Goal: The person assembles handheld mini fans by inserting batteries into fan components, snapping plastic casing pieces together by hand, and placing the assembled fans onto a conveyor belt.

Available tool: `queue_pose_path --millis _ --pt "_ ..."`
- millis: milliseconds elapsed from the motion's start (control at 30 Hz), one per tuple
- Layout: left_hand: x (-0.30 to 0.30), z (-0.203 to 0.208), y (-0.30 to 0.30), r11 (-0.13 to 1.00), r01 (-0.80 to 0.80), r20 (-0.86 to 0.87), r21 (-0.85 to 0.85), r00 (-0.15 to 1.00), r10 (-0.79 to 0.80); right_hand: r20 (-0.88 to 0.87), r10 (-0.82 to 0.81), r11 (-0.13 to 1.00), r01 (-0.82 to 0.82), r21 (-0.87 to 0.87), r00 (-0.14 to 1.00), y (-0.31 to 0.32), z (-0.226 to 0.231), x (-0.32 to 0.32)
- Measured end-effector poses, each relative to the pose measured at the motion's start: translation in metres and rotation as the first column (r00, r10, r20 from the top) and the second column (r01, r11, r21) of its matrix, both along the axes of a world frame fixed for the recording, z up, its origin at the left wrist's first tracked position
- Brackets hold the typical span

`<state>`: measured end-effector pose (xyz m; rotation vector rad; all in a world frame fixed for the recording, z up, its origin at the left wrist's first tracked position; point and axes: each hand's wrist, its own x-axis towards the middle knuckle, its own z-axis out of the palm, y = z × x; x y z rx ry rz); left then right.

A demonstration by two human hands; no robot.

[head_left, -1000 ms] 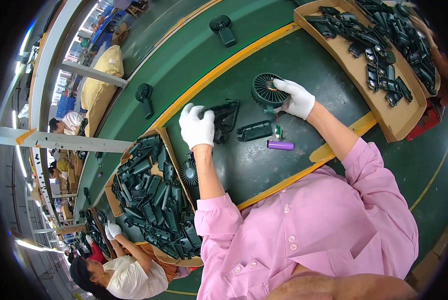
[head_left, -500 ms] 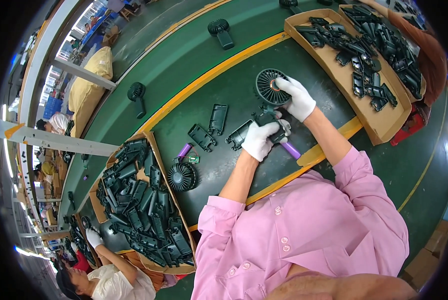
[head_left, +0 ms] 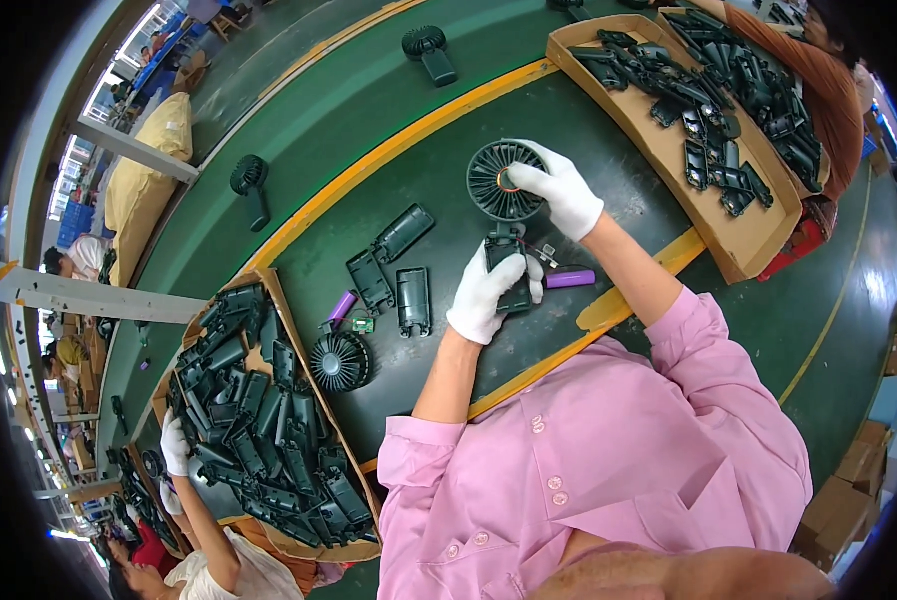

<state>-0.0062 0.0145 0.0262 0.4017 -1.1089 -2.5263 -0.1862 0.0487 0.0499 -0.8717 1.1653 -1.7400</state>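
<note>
"Where is there room to move?"

"Clock directions from the dark green plastic handheld fan [head_left: 491, 187] in both hands: a loose, round, dark green fan head [head_left: 340, 360] and three dark plastic half-shells [head_left: 414, 302] crowd the dark green bench [head_left: 434, 165] at eight. The yellow-painted far edge [head_left: 399, 145] runs from nine to twelve, with bare surface inside it at ten."

"And the hands?"

"The white-gloved left hand [head_left: 479, 300] is curled round the fan's handle. The white-gloved right hand [head_left: 566, 195] pinches its head, thumb on the grille, fingers mostly hidden behind. A purple cylinder [head_left: 572, 279] lies between four and five, near the yellow-painted near edge [head_left: 609, 312]; more bare bench opens at two."

"Containers?"

"At eight, an open brown cardboard box [head_left: 287, 322] heaped with dark plastic casing pieces [head_left: 279, 430]; at two, a shallow brown cardboard tray [head_left: 759, 240] partly covered with similar parts."
</note>
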Motion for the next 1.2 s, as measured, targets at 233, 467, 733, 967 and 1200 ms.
queue_pose_path --millis 233,467,733,967,1200 --pt "0.005 -0.006 -0.001 0.999 0.02 0.029 0.033 0.999 -0.021 -0.118 0.059 0.99 -0.042 0.138 0.991 0.004 0.0 0.006" --pt "0.01 0.002 0.003 0.964 -0.056 0.244 -0.258 0.962 0.121 -0.333 0.068 0.991 -0.025 0.132 0.94 0.002 0.0 0.017" --pt "0.021 0.012 -0.012 0.936 -0.241 0.204 -0.258 0.933 0.297 -0.285 0.645 0.763 -0.577 0.292 0.709 0.019 -0.001 0.019" --pt "0.024 0.005 -0.023 0.698 -0.255 0.14 -0.67 0.879 0.455 -0.296 0.646 0.725 -0.443 0.527 0.704 0.023 0.007 0.021" --pt "0.005 -0.023 -0.013 0.793 -0.512 0.023 -0.331 0.835 0.549 -0.929 0.185 0.974 0.063 0.216 0.32 0.026 -0.014 0.042"
